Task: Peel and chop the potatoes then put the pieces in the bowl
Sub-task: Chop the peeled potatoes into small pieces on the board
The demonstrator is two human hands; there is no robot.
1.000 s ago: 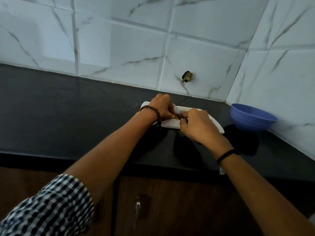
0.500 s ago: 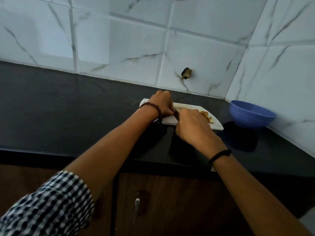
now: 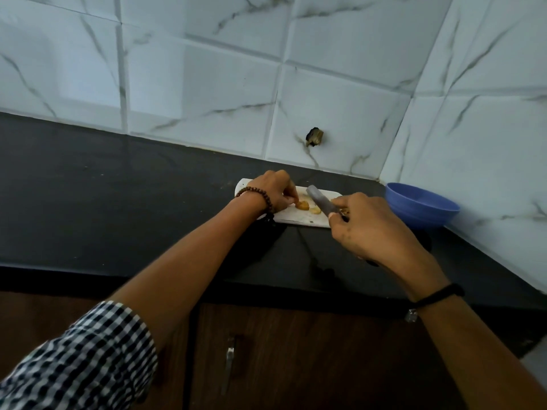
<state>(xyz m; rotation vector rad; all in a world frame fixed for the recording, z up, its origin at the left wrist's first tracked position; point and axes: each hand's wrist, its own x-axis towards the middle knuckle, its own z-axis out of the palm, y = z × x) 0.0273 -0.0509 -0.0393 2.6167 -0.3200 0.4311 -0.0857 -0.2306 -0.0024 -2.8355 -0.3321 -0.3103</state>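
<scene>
White chopping board (image 3: 296, 216) on the dark desk (image 3: 118, 187): a potato piece (image 3: 302, 205) is pinched by fingers of the left hand (image 3: 273, 192), the knife (image 3: 319, 199) gripped in the right hand (image 3: 367, 232). Fingertips should be tucked back from the blade; the blue bowl (image 3: 420, 214) is stood near, rightward

The left hand (image 3: 273, 192) pinches a potato piece (image 3: 302, 205) on the white board (image 3: 296, 218); the right hand (image 3: 365, 229) holds a knife (image 3: 319, 201).

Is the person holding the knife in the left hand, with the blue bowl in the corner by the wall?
Not quite. The head view shows the knife in the right hand, not the left. The left hand pinches a potato piece on the white board. The blue bowl does sit in the corner by the wall.
</scene>
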